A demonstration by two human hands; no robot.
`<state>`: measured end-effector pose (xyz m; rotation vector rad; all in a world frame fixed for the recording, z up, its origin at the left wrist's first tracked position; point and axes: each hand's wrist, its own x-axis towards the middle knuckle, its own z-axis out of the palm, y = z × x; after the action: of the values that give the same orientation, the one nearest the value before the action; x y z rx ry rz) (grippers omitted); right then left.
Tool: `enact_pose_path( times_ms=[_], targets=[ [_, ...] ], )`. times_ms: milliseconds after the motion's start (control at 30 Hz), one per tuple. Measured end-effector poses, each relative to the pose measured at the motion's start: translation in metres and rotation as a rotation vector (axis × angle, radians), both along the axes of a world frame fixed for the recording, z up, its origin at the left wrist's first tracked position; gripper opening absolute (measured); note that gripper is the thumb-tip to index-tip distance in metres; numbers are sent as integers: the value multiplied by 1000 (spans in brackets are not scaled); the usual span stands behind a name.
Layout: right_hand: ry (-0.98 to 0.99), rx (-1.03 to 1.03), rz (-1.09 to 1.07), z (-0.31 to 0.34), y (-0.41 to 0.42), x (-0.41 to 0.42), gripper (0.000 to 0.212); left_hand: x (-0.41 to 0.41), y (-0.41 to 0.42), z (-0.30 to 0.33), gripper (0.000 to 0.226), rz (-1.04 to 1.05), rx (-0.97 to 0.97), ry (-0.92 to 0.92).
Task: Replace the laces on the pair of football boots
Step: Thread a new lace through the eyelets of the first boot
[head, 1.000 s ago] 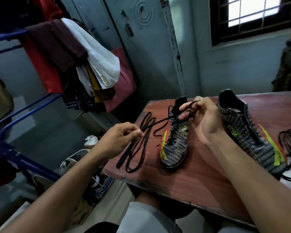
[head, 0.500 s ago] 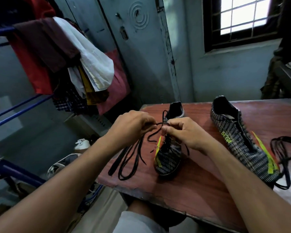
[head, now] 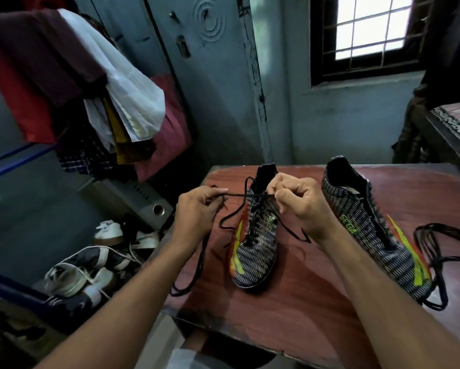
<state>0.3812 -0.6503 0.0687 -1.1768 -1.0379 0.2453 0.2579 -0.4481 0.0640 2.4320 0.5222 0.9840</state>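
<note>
A reddish wood-grain table (head: 303, 302) with a worn dark edge carries both football boots. The right-hand boot (head: 367, 225) lies with its long axis slanting from the open heel collar at the far side to the toe near the front right corner; its upper is a dark knit with fine pale stripes, a lime-green flash along the side and no lace in its eyelets. The left-hand boot (head: 258, 241) has the same striped knit and lime flash, stands on its sole near the table's middle, and runs almost straight front to back, toe toward the person, heel opening away. A black flat lace (head: 244, 195) is threaded through its eyelets; one stretch is drawn taut and level between the two hands, and the rest trails down past the left edge of the table. A second black lace (head: 436, 251) lies in loose loops just right of the other boot's toe. The left hand (head: 197, 211) pinches the taut lace between thumb and fingertip. The right hand (head: 295, 195), fingers curled, grips the lace just above the boot's tongue. The hands are held apart
</note>
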Motion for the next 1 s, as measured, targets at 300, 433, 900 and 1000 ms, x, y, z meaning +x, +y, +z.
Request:
enact_pose_path(
  times_ms=[300,433,900,1000],
  targets=[
    [-487,-337,-414,-21,4,10,33,24,-31,-39,27,-20,-706,-395],
    [-581,-339,-465,-29,9,8,28,18,-36,-52,29,-56,-413,-408],
    [-418,-380,-546,-31,33,1,16,14,-47,-40,41,-229,-462,-321],
    [-384,-375,-532,-33,33,0,21,14,-45,-42,36,-230,-426,-310]
  ],
)
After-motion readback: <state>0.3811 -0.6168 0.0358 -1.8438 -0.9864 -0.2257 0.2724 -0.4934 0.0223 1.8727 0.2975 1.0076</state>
